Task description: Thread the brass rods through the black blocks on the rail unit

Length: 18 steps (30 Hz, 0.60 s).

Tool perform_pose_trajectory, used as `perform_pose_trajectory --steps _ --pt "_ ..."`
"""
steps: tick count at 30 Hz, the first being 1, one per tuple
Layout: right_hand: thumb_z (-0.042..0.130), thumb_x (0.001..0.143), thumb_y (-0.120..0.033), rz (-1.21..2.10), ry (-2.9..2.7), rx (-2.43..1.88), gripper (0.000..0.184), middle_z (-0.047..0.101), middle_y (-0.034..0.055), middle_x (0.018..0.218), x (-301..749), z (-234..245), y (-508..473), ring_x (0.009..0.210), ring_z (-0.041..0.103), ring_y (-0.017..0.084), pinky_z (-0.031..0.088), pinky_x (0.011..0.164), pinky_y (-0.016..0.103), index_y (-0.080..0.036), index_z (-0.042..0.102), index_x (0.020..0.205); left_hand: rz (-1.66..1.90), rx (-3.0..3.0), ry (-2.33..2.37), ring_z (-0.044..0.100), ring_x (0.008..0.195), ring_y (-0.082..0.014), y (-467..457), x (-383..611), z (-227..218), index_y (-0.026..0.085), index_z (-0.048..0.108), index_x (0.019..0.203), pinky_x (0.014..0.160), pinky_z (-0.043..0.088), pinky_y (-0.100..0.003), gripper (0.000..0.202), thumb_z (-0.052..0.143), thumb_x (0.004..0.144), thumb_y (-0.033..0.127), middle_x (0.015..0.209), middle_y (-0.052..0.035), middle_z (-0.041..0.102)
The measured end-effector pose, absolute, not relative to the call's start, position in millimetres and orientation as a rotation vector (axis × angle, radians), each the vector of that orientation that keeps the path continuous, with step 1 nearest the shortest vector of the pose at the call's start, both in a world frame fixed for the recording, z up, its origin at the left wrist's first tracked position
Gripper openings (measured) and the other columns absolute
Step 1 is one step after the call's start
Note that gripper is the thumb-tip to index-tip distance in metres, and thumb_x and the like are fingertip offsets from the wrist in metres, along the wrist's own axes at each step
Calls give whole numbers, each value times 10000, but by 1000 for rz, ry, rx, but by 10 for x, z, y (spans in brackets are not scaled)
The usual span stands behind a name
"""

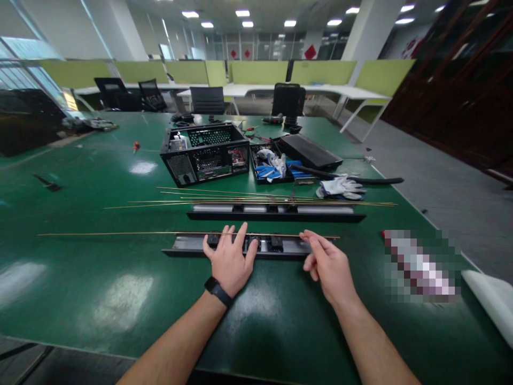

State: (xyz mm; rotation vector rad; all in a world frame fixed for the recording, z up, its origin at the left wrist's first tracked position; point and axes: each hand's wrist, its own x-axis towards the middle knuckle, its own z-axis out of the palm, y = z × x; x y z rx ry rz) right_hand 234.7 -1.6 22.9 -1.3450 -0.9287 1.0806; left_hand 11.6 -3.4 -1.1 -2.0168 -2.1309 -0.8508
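A long, thin brass-coloured rod (100, 233) lies lengthwise over the nearer metal rail (178, 247), reaching well past its left end. My right hand (331, 267) pinches this rod near its right end between thumb and forefinger. With fingers spread, my left hand (230, 262) rests over the same rail and the rod's middle. Small black blocks (276, 244) sit along the rail's channel; one is partly hidden by my left hand. Behind it is a second, similar rail (276, 217), with several more thin rods (136, 202) lying along and across it.
A black open computer case (204, 155) stands behind the rails. Right of it are a black tray (256, 160) with gloves, a dark flat panel (310, 151), a white glove (340, 187) and a black tube (372, 181). A blurred-out item (420, 264) lies at right.
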Motion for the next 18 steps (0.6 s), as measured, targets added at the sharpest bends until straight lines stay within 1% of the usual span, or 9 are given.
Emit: perform_pose_trajectory --steps 4,6,7,9,11,12,14,18 --pt "767 820 -592 1013 -874 -1346 546 741 162 1198 2369 238 -10 408 513 59 303 292 204 -152 760 1144 -853 -2018 -2131 533 1421 -336 -36 116 -8 314 609 1447 1230 69 -667 474 470 1039 511 1442 -150 660" --pt "779 815 -575 1002 -854 -1330 525 736 147 1213 2371 227 -9 422 530 64 307 291 201 -167 727 1140 -859 -2021 -2124 535 1419 -333 -37 116 -6 313 611 1445 1229 71 -667 471 474 1038 507 1443 -149 660" --pt "790 812 -557 1002 -843 -1310 518 739 132 1203 2369 217 -10 428 540 70 309 291 198 -182 687 1155 -862 -2022 -2122 536 1418 -332 -37 115 -5 313 610 1445 1229 73 -667 469 477 1038 505 1443 -149 660" --pt "822 801 -512 996 -795 -1253 528 755 89 1143 2355 194 -14 430 552 84 310 287 189 -226 562 1162 -865 -2023 -2122 536 1420 -328 -38 114 -3 316 606 1449 1227 76 -669 468 481 1038 501 1444 -150 659" --pt "849 780 -488 991 -708 -1212 555 768 49 1051 2330 178 -19 415 542 90 306 279 183 -256 453 1093 -866 -2023 -2122 533 1423 -328 -38 113 -2 315 603 1451 1226 74 -673 468 482 1039 502 1444 -151 659" --pt "858 770 -488 1005 -667 -1208 563 770 41 1010 2313 176 -22 407 530 88 306 276 180 -259 431 1056 -866 -2023 -2123 532 1425 -328 -39 113 -1 314 602 1450 1226 72 -673 468 482 1039 502 1444 -151 659" --pt "866 756 -497 1084 -619 -1223 544 771 57 968 2272 191 -24 405 514 77 309 275 171 -241 460 1013 -865 -2023 -2125 529 1427 -328 -40 114 1 312 602 1451 1225 73 -673 468 485 1038 500 1445 -151 658" --pt "867 768 -476 1338 -627 -1256 450 770 122 992 2167 258 6 436 519 60 298 283 139 -176 607 979 -865 -2022 -2128 531 1424 -328 -42 118 5 310 607 1446 1225 74 -670 468 482 1038 503 1441 -152 661"
